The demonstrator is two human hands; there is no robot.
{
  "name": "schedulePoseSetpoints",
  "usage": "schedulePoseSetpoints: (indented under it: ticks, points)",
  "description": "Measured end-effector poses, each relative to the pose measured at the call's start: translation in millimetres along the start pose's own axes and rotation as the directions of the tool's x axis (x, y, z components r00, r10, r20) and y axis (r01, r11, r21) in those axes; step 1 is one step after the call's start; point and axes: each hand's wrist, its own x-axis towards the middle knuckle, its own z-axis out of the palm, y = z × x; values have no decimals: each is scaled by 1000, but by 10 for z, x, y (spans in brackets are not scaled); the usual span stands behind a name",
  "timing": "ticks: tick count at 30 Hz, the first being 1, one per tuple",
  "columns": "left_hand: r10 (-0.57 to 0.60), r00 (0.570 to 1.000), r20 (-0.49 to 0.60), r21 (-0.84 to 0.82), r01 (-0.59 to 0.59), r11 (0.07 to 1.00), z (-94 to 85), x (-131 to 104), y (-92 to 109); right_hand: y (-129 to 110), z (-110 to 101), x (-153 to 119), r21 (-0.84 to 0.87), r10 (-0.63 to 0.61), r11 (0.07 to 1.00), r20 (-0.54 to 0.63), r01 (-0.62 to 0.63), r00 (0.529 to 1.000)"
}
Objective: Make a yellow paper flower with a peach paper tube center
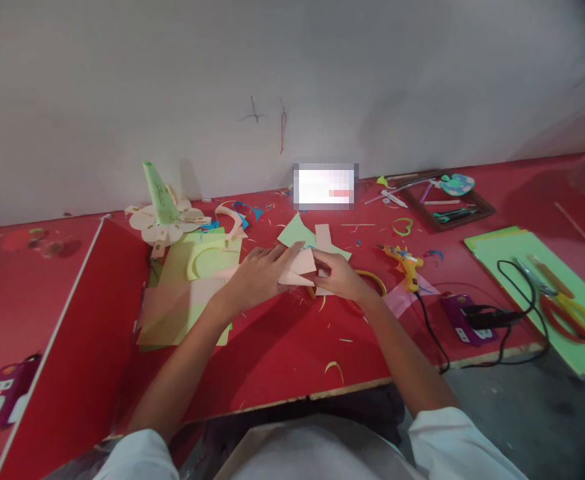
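Observation:
Between my two hands is a folded piece of pale pink paper. My left hand grips it from the left, fingers lying along its top edge. From the right, my right hand pinches its edge between thumb and fingers. Just behind the hands lie a light green paper piece and a pale pink paper strip. Yellow-handled scissors lie partly hidden by my right hand and forearm.
Left stand a paper flower with a green cone and stacked coloured sheets, beside a red divider. Right are a yellow glue gun, a purple power strip with cables, a brown frame and large scissors.

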Motion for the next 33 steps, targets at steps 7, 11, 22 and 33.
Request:
schedulePoseSetpoints:
  ticks: [7, 11, 22, 33]
  points:
    - [-88, 995, 41, -40, 90, 995, -39, -9, -5, 60, -12, -21, 98, 1, 995, -127, 12, 992]
    - [-117, 993, 3, 33, 117, 993, 10, -7, -20, 34, -67, -79, 72, -52, 995, -212, 68, 976]
    - [-39, 997, -61, 216, 51, 975, 165, 71, 127, 155, 149, -50, 245, 214, 961, -362, -128, 908]
    - [-729, 320, -605, -785, -87, 613, 336, 31, -102, 320, 89, -102, 271, 195, 963, -716, 9, 670]
